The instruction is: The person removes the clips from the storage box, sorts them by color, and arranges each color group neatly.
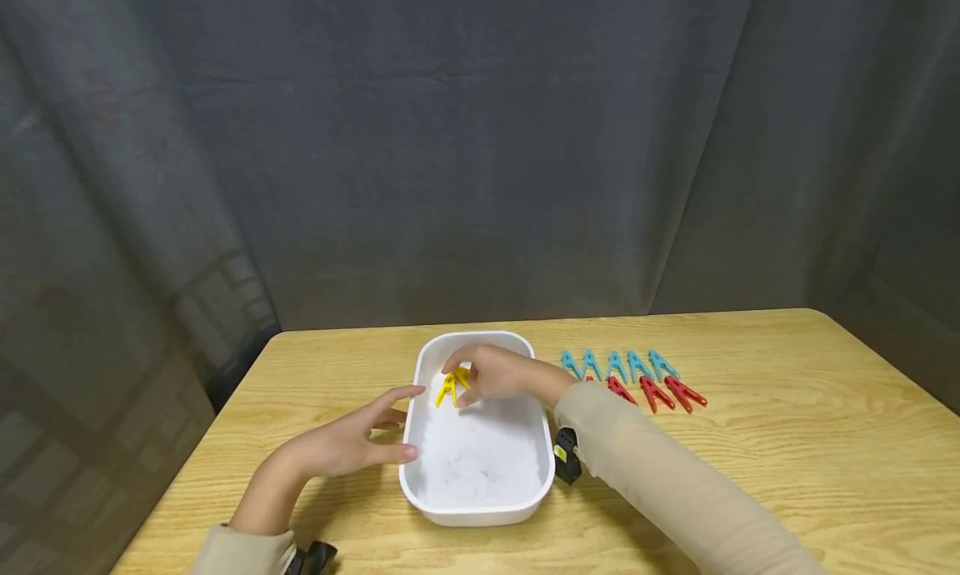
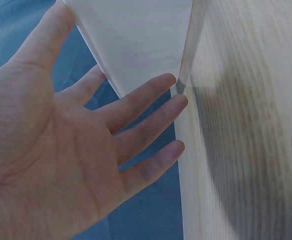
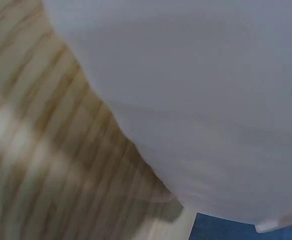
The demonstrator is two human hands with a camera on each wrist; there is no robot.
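Yellow pegs (image 1: 452, 385) pinched in my right hand (image 1: 491, 374) over the white tub (image 1: 480, 508); left hand (image 1: 352, 442) flat, steadying its wall. Blue pegs (image 1: 617, 364) and red pegs (image 1: 660, 391) lie outside; tub otherwise empty.

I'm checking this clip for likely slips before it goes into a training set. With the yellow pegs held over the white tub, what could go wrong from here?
The right hand pinches several yellow plastic clothes pegs at once above the white plastic tub; one might slip out early or land on the rim and bounce out.

The left hand only rests open at the tub's side, so the tub could slide on the light wooden table if knocked.
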